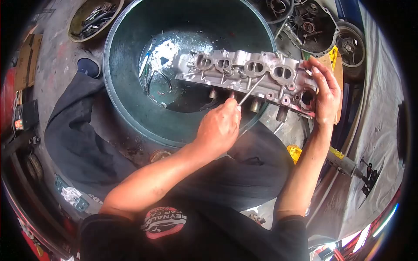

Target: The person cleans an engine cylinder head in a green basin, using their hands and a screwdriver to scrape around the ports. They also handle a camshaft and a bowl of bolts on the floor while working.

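Note:
A grey metal cylinder head (238, 71) with a row of oval ports is held tilted over a large green tub. My right hand (326, 89) grips its right end, fingers over the top corner and palm along the end face. My left hand (221, 124) is closed in a fist around a thin metal rod (251, 91), whose upper end reaches the lower edge of a port. The rod's other end is hidden inside the fist. Short metal cylinders (255, 105) stick out below the head.
The green tub (115, 102) holds shallow liquid, with pliers-like handles (150, 82) and a slim blue-and-white tool (146, 58) inside. A basin of parts (74, 32) stands upper left. A metal housing (311, 26) and a wheel-like part (350, 43) lie upper right.

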A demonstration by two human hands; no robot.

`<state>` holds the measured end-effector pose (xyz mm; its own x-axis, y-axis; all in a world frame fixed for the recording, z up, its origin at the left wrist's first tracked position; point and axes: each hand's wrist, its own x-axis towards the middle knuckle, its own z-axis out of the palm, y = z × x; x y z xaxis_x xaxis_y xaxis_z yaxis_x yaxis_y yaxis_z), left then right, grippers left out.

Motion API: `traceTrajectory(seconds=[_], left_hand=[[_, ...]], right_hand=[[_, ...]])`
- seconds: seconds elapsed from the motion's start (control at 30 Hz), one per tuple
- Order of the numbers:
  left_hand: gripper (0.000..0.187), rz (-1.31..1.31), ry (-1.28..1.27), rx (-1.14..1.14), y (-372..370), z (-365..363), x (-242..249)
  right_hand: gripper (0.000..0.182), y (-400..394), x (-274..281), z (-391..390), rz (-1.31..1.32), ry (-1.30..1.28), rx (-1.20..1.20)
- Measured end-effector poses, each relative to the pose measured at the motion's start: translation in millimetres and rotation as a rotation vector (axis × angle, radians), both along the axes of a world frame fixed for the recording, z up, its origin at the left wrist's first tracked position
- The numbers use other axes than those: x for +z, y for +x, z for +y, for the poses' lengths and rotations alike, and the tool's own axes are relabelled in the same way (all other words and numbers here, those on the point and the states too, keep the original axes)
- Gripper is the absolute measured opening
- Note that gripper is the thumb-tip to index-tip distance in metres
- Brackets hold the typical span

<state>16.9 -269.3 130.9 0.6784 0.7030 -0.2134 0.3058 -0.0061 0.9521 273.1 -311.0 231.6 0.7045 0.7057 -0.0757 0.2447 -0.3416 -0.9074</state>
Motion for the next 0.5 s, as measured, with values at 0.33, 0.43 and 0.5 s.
traceTrajectory(seconds=[0.33,0.43,0.5], left_hand=[[0.026,0.081,-0.224,0.079,29.3,-21.1,-16.5],[0.020,0.074,-0.157,0.162,31.0,-18.1,-30.0],[0.019,0.081,-0.065,0.152,33.2,-21.5,-29.4]], right_hand=[[0.028,4.3,-1.8,2.7,-0.141,0.007,0.046],[0.028,-1.0,-0.3,4.6,-0.149,0.006,0.028],[0.029,-0.6,1.2,6.9,-0.228,-0.027,0.017]])
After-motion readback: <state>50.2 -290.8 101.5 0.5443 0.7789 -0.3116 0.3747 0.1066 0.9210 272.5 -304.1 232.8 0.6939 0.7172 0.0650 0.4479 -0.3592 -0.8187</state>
